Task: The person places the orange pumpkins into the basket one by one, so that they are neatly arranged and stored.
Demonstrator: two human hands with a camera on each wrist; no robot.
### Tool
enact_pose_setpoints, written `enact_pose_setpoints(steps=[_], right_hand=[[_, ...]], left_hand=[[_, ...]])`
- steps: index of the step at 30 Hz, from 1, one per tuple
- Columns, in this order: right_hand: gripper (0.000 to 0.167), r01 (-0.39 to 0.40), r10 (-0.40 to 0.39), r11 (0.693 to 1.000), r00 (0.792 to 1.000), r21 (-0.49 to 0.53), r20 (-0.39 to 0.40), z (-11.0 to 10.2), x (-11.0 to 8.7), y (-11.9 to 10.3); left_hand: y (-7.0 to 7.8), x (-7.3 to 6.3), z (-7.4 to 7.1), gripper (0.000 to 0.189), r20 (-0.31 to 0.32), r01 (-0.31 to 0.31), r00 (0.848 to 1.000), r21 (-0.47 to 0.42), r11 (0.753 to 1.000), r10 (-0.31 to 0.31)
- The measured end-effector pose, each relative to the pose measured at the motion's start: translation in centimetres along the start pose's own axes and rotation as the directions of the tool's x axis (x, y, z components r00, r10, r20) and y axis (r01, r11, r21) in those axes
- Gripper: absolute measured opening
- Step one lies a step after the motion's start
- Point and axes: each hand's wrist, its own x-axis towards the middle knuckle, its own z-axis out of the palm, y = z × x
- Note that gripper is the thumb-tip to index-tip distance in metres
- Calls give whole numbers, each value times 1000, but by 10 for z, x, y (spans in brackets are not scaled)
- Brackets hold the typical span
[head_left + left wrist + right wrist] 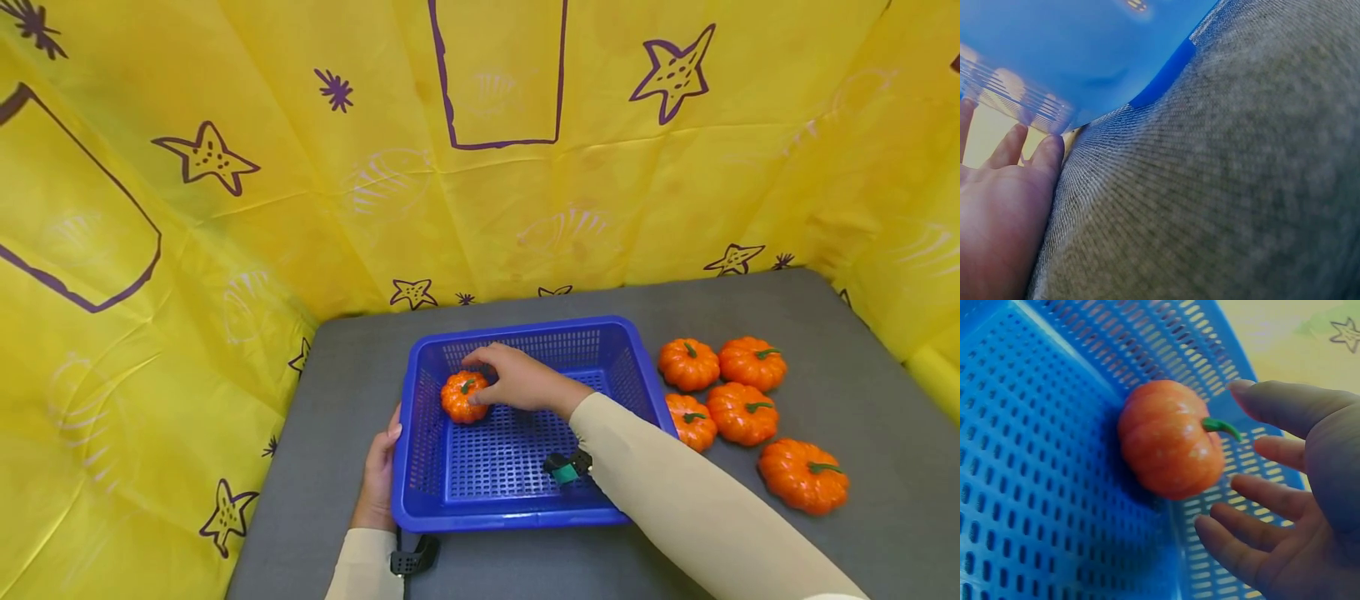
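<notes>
A blue plastic basket [517, 518] with slotted walls stands on the grey table. One small orange pumpkin [459, 402] with a green stem sits inside it, at the left wall. My right hand [517, 379] reaches over the basket beside this pumpkin. In the right wrist view the hand's fingers [1260, 534] are spread, with a gap between them and the pumpkin [1172, 440]. My left hand [380, 467] is at the outside of the basket's left wall; in the left wrist view its extended fingers [1010, 147] touch the slotted side [1016, 94].
Several more orange pumpkins [742, 414] lie on the grey table [870, 375] to the basket's right, one partly hidden by its rim. A yellow cloth [495, 200] with starfish drawings hangs behind and along both sides of the table.
</notes>
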Motion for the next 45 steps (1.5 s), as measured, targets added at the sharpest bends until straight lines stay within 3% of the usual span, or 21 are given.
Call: enact_pose_setpoints(steps=[7, 16, 27, 35, 42, 45], right_hand=[[65, -15, 16, 997, 1000, 72, -19, -12, -6, -2], [66, 9, -2, 995, 998, 101, -69, -21, -13, -3], [67, 27, -2, 978, 992, 207, -123, -33, -26, -7], [66, 37, 1, 970, 988, 242, -156, -40, -39, -10], [64, 43, 4, 964, 985, 263, -175, -44, -49, -10], [64, 48, 0, 965, 983, 259, -185, -46, -54, -11]], left_hand=[[1, 2, 0, 68, 37, -8, 999, -2, 1000, 8], [1, -1, -1, 68, 31, 9, 999, 4, 1000, -9], [0, 0, -2, 67, 54, -12, 998, -9, 1000, 13], [0, 1, -1, 68, 25, 1, 1000, -5, 1000, -1], [1, 2, -1, 67, 71, -18, 997, -11, 1000, 18], [1, 2, -1, 66, 51, -6, 999, -9, 1000, 7]])
